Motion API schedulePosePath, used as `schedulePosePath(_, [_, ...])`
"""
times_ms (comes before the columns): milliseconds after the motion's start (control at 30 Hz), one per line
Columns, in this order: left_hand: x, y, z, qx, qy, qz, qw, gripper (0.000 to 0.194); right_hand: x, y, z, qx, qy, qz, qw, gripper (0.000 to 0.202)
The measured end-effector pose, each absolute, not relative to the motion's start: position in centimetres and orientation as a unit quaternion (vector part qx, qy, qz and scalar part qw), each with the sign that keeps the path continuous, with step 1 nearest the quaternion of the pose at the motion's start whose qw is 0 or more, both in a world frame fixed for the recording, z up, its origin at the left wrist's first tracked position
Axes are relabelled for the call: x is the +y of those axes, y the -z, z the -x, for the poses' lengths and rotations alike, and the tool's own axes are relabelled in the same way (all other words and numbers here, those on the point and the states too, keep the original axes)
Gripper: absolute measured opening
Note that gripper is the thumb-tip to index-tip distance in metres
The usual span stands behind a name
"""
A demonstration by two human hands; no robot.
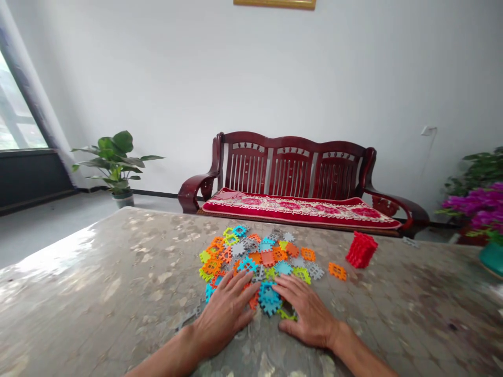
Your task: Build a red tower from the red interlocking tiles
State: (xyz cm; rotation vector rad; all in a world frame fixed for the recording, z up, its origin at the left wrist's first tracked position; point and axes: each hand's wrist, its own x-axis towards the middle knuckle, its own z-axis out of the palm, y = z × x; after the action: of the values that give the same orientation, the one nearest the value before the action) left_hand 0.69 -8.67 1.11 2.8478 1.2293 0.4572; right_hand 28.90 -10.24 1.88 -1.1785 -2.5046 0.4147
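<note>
Flat plastic pieces with notched edges lie in a loose pile on the patterned table [118,277], in orange, blue, green and grey. My left hand [228,309] rests palm down with fingers spread over the pile's near left edge. On the near right edge lies my right hand [304,309], also flat and open, beside a blue piece [269,299]. What is under the palms is hidden. Right of the pile sits a single orange piece [337,271]. Farther right stands a red block of stacked pieces [361,250].
A grey piece [411,242] lies near the table's far right edge. Purple flowers [477,207] in a teal pot [492,256] stand at the right. Beyond the table are a wooden bench [291,167] and a potted plant [118,157].
</note>
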Motion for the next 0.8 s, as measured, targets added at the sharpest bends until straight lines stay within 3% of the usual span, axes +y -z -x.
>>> schedulePosePath(133, [-5.1,-2.8,2.5,0.527,-0.210,-0.824,-0.009,0.044,-9.5,-1.2,-29.8,-0.836,-0.144,0.459,0.265,0.044])
schedulePosePath(233, [-2.3,-3.2,6.1,0.664,-0.205,-0.719,-0.010,0.048,-8.3,-0.3,-31.1,-0.729,-0.112,0.564,0.372,0.038])
schedulePosePath(333, [-0.8,-1.9,9.2,0.771,-0.201,-0.604,-0.005,0.052,-7.8,0.4,-32.3,-0.664,-0.101,0.608,0.423,0.032])
schedulePosePath(567, [-0.7,1.3,10.7,0.798,-0.148,-0.583,-0.017,0.052,-9.1,0.0,-31.3,-0.687,-0.125,0.637,0.327,0.026])
schedulePosePath(800, [-0.7,0.3,10.0,0.800,-0.130,-0.585,-0.023,0.051,-8.1,-0.5,-31.5,-0.736,-0.176,0.594,0.273,0.048])
